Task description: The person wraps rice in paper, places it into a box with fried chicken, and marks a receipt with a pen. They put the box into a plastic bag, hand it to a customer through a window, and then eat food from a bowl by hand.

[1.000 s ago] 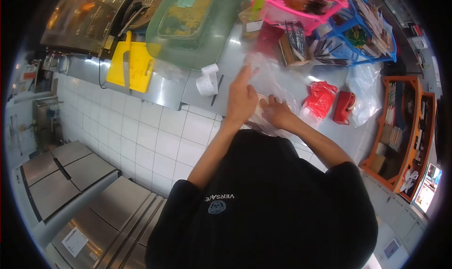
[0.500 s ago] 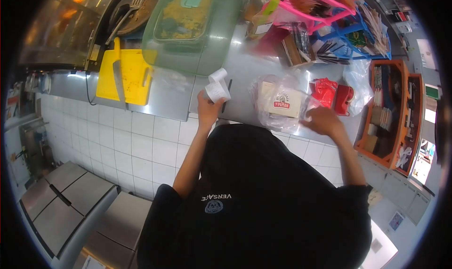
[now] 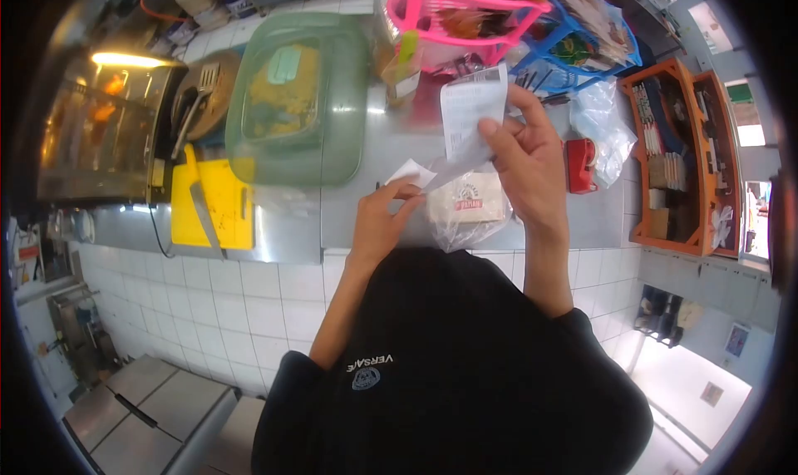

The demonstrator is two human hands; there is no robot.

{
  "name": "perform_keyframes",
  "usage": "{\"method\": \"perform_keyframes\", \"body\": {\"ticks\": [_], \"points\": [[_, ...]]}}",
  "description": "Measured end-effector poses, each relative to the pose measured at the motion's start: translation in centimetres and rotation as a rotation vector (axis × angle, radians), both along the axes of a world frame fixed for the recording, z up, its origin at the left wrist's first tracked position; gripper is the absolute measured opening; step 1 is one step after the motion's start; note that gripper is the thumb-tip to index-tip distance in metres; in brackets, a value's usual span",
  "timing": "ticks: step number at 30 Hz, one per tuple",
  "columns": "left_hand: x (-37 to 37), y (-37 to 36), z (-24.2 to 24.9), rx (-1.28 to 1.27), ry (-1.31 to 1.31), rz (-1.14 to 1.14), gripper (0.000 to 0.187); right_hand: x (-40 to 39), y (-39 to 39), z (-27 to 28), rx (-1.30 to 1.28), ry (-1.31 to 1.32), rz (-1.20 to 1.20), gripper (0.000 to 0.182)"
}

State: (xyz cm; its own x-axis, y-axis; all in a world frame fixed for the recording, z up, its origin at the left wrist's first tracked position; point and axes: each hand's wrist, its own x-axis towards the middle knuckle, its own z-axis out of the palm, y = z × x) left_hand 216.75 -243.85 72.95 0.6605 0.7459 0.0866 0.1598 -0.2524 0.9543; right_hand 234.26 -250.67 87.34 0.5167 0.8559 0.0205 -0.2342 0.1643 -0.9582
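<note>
A long white paper receipt [image 3: 474,118] stretches between my two hands above the steel counter. My right hand [image 3: 529,155] pinches its upper part between thumb and fingers. My left hand [image 3: 382,221] holds the lower end, where the paper curls. Beneath the receipt, a cream box with a red label [image 3: 470,201] sits inside a clear plastic bag [image 3: 453,232]. A red object [image 3: 580,164] lies right of my right hand, beside another clear plastic bag [image 3: 611,134].
On the left, a knife [image 3: 204,213] rests on a yellow cutting board [image 3: 237,213]. Behind it stands a green lidded container [image 3: 345,134]. Pink [image 3: 465,5] and blue [image 3: 586,72] baskets are at the back, with an orange rack [image 3: 694,167] at the right.
My right hand has left the bagged box and moved up and left to grip the receipt. The paper is now stretched out between both hands. The camera view has shifted.
</note>
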Motion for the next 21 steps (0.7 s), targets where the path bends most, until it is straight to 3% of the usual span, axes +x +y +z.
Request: {"method": "perform_keyframes", "body": {"ticks": [2,5,8,9,11,12,16,18,19,21], "points": [[0.6,0.8,-1.5,0.235,-0.052,0.097,0.040,0.4,-1.6,0.9,0.093,0.044,0.062,0.016],[2.0,1.4,1.5,0.383,-0.023,0.188,0.028,0.9,-4.6,0.7,0.154,-0.075,0.367,0.019],[4.5,1.4,1.9,0.497,-0.200,0.291,0.030,2.0,-5.0,0.3,-0.199,-0.060,0.602,0.017],[5.5,1.2,2.9,0.522,-0.295,0.325,0.030,1.8,-4.8,-0.5,-0.127,-0.066,0.469,0.016],[6.5,0.1,3.9,0.428,-0.370,0.313,0.026,1.1,-4.1,-3.3,0.017,-0.071,0.207,0.015],[6.8,-0.4,3.6,0.384,-0.375,0.302,0.027,1.6,-4.4,-4.2,0.001,-0.206,0.176,0.014],[7.9,-2.6,5.8,0.276,-0.350,0.242,0.042,2.4,-6.3,-6.2,-0.064,-0.112,0.438,0.016],[8.5,-2.6,5.5,0.287,-0.378,0.154,0.049,2.4,-6.2,-7.3,-0.053,-0.048,0.260,0.017],[8.7,-2.9,5.0,0.023,-0.465,0.126,0.047,2.4,-6.1,-7.8,-0.048,-0.014,0.173,0.017],[8.9,-3.2,4.8,-0.504,-0.620,0.069,0.043,3.3,-5.6,-8.2,0.060,-0.260,0.059,0.020]]}}
